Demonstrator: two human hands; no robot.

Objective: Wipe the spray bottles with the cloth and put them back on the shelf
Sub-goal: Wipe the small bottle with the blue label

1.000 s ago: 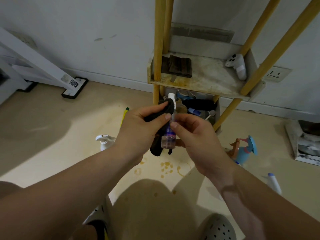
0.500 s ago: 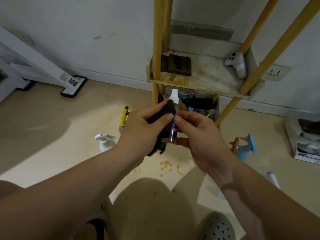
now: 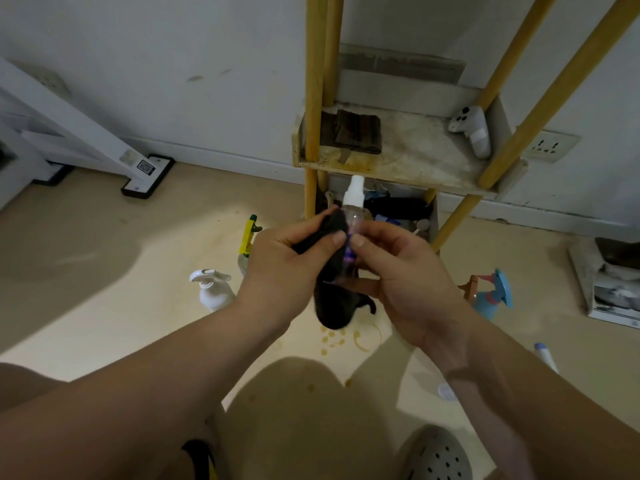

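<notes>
A small clear spray bottle with a white nozzle stands upright between my hands, in front of the wooden shelf. My right hand grips its body. My left hand holds a black cloth pressed against the bottle's left side, and the cloth hangs down below. On the floor stand a white trigger bottle, a yellow-and-green sprayer, a blue sprayer and a white bottle with a blue cap.
The shelf board carries a dark folded cloth and a white controller. Dark clutter fills the level below. A white stand base lies at the left, a box at the right. Yellow stains mark the floor.
Both hands have lifted the bottle a little toward the shelf. More of the white nozzle now shows above the cloth, and the cloth has slid lower along the bottle.
</notes>
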